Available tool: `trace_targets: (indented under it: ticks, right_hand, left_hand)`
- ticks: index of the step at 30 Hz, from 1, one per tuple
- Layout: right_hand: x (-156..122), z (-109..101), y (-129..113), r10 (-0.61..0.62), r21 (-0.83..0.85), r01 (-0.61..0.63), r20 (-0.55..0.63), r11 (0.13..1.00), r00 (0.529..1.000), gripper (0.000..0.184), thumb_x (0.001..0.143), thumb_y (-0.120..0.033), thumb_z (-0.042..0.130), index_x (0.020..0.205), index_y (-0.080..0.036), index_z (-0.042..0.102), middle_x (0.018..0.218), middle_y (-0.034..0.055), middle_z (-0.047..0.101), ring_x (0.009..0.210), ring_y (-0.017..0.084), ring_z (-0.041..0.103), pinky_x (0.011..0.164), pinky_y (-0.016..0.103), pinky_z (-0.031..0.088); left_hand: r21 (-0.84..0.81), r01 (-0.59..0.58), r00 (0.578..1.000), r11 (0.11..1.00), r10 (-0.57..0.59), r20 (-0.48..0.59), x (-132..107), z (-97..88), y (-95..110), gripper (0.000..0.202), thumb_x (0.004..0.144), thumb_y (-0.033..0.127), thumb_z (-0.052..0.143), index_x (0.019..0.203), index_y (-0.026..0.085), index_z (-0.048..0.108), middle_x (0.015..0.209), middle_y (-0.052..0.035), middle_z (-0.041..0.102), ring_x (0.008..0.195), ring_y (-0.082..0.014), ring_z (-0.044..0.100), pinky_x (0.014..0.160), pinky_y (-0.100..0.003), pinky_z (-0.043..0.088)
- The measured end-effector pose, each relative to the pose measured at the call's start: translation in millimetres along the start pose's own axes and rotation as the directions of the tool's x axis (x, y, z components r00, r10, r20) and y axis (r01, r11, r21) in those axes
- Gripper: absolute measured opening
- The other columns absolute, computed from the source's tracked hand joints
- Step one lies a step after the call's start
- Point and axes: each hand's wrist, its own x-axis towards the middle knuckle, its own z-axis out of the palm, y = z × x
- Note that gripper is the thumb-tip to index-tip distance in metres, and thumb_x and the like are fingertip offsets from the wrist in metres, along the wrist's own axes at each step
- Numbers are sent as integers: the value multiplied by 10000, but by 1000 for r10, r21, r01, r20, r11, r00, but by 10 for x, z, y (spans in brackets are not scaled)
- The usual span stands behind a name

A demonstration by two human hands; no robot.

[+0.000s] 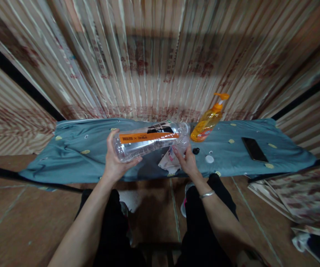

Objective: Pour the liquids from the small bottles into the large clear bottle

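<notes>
A clear plastic bottle (148, 142) with an orange label lies sideways in the air above a blue cloth-covered bench (73, 152). My left hand (114, 159) is wrapped round its base end. My right hand (186, 159) is closed near the bottle's neck and presses a crumpled white cloth (168, 162) against the bench. A silver bangle sits on my right wrist. The bottle's mouth is partly hidden by my right fingers.
An orange pump bottle of soap (208, 120) stands at the back of the bench. A small black cap (195, 151) and a white cap (209, 159) lie near my right hand. A black phone (254, 149) rests further right. Striped curtains hang behind.
</notes>
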Motion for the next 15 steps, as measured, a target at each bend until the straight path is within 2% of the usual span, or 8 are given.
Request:
trace_targets:
  ticks: [3, 8, 11, 15]
  right_hand:
    - [11, -9, 7, 5, -10, -5, 5, 1000, 1000, 750, 917, -692, 575, 1402, -122, 541, 1043, 174, 820, 890, 349, 781, 789, 439, 607]
    - [24, -23, 17, 13, -1, -13, 26, 1000, 1000, 732, 889, -781, 579, 1262, -152, 606, 840, 106, 798, 765, 312, 753, 672, 377, 578]
    - [32, -12, 25, -32, 53, 33, -14, 998, 999, 717, 874, -826, 578, 1207, -193, 622, 916, 120, 814, 825, 316, 766, 717, 393, 596]
    - [42, 15, 21, -50, 88, 53, -38, 995, 998, 736, 851, -850, 582, 1193, -200, 620, 1022, 147, 815, 911, 326, 773, 803, 443, 616]
  left_hand:
    - [-7, 9, 1000, 1000, -9, -7, 0, 3, 5, 1212, 513, 598, 1028, 1520, 273, 438, 1472, -132, 545, 1287, -360, 637, 1117, -532, 548]
    - [-13, -2, 1000, 1000, 2, -11, 4, 4, 7, 1197, 529, 612, 1020, 1518, 270, 437, 1456, -128, 556, 1263, -345, 650, 1119, -525, 540]
    - [2, -21, 1000, 1000, 21, -10, 4, 5, -1, 1212, 520, 637, 1013, 1519, 279, 429, 1459, -120, 550, 1252, -342, 650, 1112, -529, 538]
    - [21, -26, 999, 999, 26, -23, -5, 8, 3, 1213, 520, 593, 1030, 1519, 257, 430, 1457, -133, 544, 1250, -345, 649, 1111, -517, 539]
